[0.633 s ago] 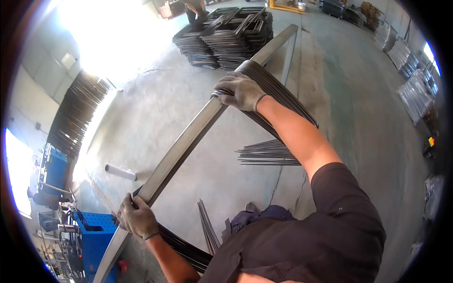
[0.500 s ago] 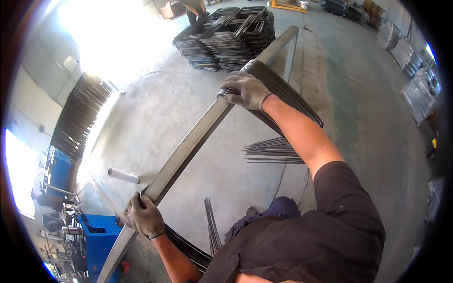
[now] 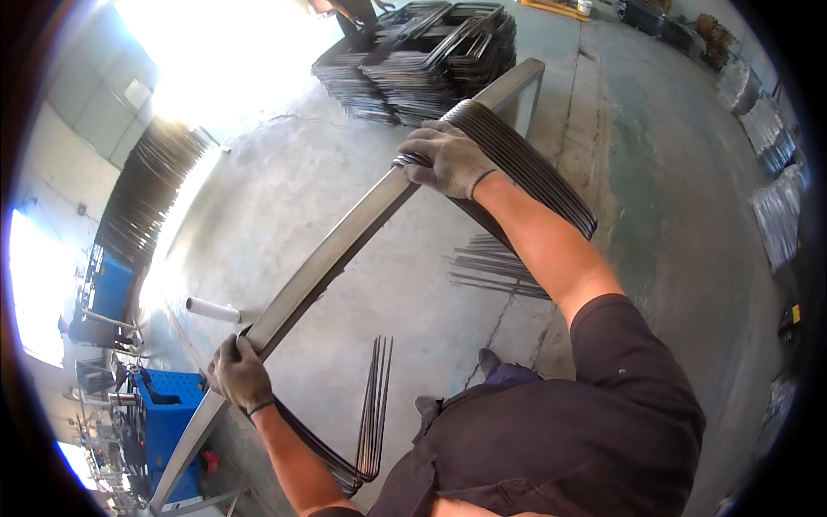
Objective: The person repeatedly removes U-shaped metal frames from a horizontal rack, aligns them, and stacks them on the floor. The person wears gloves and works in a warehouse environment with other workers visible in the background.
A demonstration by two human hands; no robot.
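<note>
The right hand (image 3: 444,159), in a grey work glove, is closed over the far end of a bundle of wire frames (image 3: 534,168), dark thin loops stacked together, where the bundle rests on a long steel rail (image 3: 345,250). The left hand (image 3: 239,372), also gloved, grips the near end of the same bundle against the rail, fingers wrapped around it. The bundle's long axis runs diagonally, from near left at the left hand to far right at the right hand, following the rail. Its loops hang off the rail's right side and curve down under both forearms.

The rail itself is a grey metal bar on a stand, stretching from the near left corner to the far right, where it ends beyond the right hand.

On the concrete floor (image 3: 327,172) to the right of the rail lie loose thin rods (image 3: 495,267), and nearer the person stands another set of rods (image 3: 376,405). A white roll (image 3: 213,309) lies left of the rail. Far ahead sits a pile of dark frames (image 3: 422,56). A blue machine (image 3: 164,409) stands at near left.
</note>
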